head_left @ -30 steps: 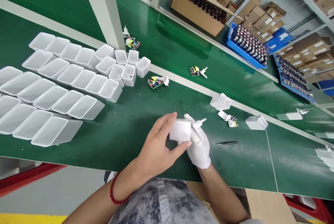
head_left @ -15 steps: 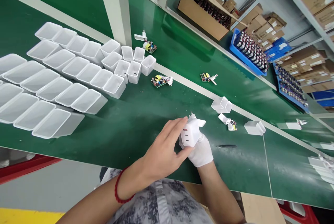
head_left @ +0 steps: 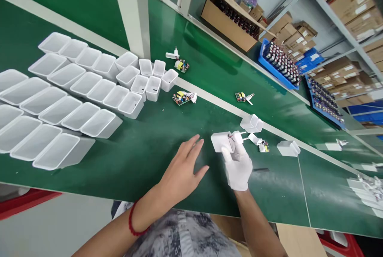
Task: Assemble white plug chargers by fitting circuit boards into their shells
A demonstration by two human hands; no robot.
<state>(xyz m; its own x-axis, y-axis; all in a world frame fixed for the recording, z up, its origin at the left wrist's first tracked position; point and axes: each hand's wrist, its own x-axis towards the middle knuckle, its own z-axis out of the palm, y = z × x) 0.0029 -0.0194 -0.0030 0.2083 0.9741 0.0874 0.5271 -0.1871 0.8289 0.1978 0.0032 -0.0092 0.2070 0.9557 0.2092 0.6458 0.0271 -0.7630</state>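
Observation:
My right hand (head_left: 239,168), in a white glove, grips a white charger (head_left: 220,142) above the green bench. The charger's plug end stands away from its housing on the right, and thin dark and red wires show in the gap. Bare and with a red cord at the wrist, my left hand (head_left: 183,166) hovers to the left of the charger, its fingers apart and holding nothing. Just beyond the glove lie a small circuit board with a white plug part (head_left: 262,145) and a white housing (head_left: 251,123). Dark tweezers (head_left: 261,170) rest right of the glove.
Rows of open white housings (head_left: 86,83) fill the bench's left side. Several circuit boards, one of them a yellow-topped board (head_left: 183,97), lie beyond my hands. A pale post (head_left: 133,13) rises at the back. Blue trays (head_left: 279,65) of parts stand at the far right.
My left hand has let go of the charger and drawn back to the left. The charger has turned in my right hand, and its plug end now stands apart from the housing.

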